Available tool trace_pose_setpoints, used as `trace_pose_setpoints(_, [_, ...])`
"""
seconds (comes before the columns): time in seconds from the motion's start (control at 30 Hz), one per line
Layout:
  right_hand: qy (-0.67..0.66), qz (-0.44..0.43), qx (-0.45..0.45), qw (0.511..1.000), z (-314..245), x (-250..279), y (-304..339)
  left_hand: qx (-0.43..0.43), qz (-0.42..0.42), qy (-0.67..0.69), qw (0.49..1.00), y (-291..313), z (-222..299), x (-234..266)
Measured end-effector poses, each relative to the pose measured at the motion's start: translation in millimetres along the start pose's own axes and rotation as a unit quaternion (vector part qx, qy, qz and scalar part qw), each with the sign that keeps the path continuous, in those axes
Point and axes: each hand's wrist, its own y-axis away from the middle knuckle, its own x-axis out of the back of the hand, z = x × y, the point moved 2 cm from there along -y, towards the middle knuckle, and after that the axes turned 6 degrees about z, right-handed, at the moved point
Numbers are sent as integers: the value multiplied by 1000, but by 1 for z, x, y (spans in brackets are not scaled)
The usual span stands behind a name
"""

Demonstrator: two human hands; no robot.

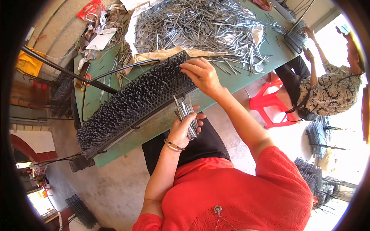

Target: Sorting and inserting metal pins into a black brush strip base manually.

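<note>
A bundle of thin silvery metal rods [184, 111] is gripped in my left hand [182, 129], in front of the table's near edge. My right hand [202, 76] reaches to the right end of a long dark rack [131, 106] packed with upright dark rods. Its fingers are pinched together at the rack's top; whatever they hold is hidden or too small to make out. The rack lies slantwise along the green table's near edge. Behind it, a large heap of loose metal rods [192, 27] rests on brown and white wrapping.
At the right a co-worker [331, 88] handles a smaller rack [296, 37] at the table's end, by a red plastic stool [269, 102]. A black metal bar [65, 67] crosses the left side. More dark racks [81, 211] stand on the floor. Orange-handled scissors [88, 77] lie on the table.
</note>
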Motion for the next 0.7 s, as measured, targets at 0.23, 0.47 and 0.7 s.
trace_pose_setpoints(0.23, [40,-61,68,995,-4,4,4,-27,-10,25,999,0,5,-2])
trace_pose_setpoints(0.47, [-116,-128,-223,959,-23,19,15,-60,-21,38,997,3,10,-2])
trace_pose_setpoints(0.7, [-245,-222,-454,828,-14,27,46,-36,-13,-11,999,9,11,-14])
